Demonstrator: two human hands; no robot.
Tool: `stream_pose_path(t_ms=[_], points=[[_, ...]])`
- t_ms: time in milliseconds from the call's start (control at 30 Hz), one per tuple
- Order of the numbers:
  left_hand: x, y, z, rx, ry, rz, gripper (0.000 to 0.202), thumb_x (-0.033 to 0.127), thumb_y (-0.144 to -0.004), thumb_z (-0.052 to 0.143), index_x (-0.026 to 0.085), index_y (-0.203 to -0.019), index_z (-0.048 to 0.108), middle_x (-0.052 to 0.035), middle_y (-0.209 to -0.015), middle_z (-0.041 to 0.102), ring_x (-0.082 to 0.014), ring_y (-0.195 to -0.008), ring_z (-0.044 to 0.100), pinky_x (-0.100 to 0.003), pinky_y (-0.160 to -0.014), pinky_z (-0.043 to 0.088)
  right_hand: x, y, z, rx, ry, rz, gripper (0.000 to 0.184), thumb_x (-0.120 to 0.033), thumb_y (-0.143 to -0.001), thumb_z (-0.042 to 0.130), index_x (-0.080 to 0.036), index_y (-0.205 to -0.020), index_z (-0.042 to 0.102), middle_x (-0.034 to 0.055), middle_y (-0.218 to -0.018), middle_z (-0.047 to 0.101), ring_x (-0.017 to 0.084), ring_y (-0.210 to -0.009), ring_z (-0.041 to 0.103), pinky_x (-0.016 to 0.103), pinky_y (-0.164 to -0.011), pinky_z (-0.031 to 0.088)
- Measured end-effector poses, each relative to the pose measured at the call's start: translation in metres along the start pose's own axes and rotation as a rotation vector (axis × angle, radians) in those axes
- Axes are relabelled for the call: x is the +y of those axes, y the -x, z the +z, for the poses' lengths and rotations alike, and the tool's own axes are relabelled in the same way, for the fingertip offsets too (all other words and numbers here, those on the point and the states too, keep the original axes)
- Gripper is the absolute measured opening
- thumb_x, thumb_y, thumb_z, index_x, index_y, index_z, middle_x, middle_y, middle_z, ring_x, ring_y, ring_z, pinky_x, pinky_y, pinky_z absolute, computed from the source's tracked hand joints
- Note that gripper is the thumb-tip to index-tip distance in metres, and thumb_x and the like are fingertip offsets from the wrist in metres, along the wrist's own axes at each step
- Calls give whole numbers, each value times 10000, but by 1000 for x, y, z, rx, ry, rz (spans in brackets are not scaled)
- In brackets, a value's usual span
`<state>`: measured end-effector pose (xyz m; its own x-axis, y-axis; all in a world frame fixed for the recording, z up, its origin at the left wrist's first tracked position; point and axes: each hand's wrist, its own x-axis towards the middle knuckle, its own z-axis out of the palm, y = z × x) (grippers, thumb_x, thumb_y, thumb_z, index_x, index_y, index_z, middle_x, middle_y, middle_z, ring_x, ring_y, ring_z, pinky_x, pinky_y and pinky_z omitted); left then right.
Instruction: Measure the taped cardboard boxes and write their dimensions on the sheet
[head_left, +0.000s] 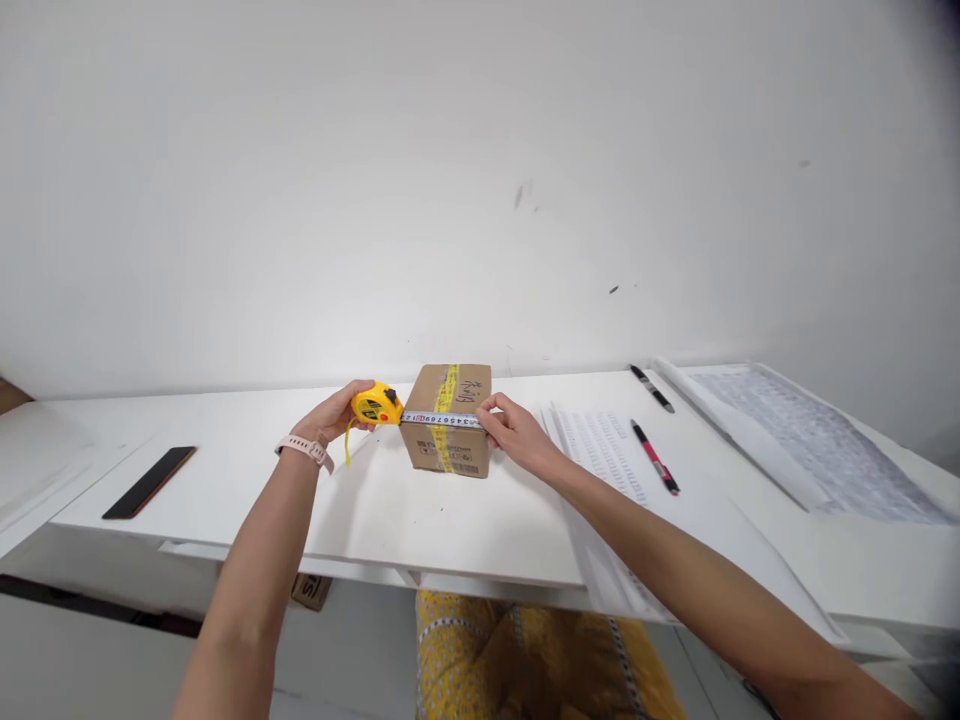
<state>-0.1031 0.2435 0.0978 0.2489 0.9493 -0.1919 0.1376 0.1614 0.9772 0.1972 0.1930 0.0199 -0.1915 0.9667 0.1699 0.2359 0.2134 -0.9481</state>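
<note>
A small brown cardboard box point(450, 447) with yellow tape and black handwriting stands on the white table. My left hand point(337, 410) is closed around a yellow tape measure point(377, 404) just left of the box. Its blade point(442, 419) is pulled out and lies across the top near the front edge, numbers facing up. At the box's right corner, my right hand point(514, 430) pinches the blade's end between thumb and fingers. A yellow wrist strap point(348, 440) hangs from the tape measure's case.
Printed sheets point(600, 450) lie right of the box, with a red and black pen point(655, 458) on them. Behind is a black pen point(652, 388), beside a grey-patterned sheet point(825, 440). A flat black object point(150, 482) lies at left. A white wall point(450, 200) rises behind the table point(375, 520).
</note>
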Motion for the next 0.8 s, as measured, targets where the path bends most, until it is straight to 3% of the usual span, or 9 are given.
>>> stream_pose_path(t_ms=[200,500,600,700,800], points=[[-1,-12,-7,-35,-46,5,387,448,-803,652,92,-952,683,-133,-860,716,-204,-705,629,-259,-526,474,3,2,2,17,-11,-13,288,-538,-901,494,-252,-865,495,-56,-570,542,155,-579,527,282,-594,367],[2,-5,-5,-81,-125,29,471,451,-815,602,82,-1095,689,-171,-930,727,-220,-724,642,-262,-525,477,-4,1,2,15,70,20,283,-508,-909,466,-247,-801,453,-34,-608,577,170,-612,551,292,-591,365],[17,16,5,-141,-191,50,506,408,-740,686,110,-1148,699,-168,-979,729,-221,-714,651,-256,-525,477,-17,1,-8,-4,217,6,253,-443,-925,423,-247,-764,420,-20,-642,579,171,-606,521,298,-581,347],[26,60,27,-274,-309,67,568,331,-650,764,173,-1193,708,-165,-1059,718,-243,-719,665,-276,-524,498,-40,3,-27,-47,376,-100,242,-404,-936,394,-249,-751,409,-10,-645,557,174,-589,486,304,-568,313],[13,110,59,-370,-256,50,584,312,-656,781,196,-1222,695,-165,-1078,699,-245,-754,663,-300,-566,548,-68,8,-44,-170,483,-205,248,-425,-934,421,-254,-759,457,-3,-615,529,173,-563,455,308,-564,293]])
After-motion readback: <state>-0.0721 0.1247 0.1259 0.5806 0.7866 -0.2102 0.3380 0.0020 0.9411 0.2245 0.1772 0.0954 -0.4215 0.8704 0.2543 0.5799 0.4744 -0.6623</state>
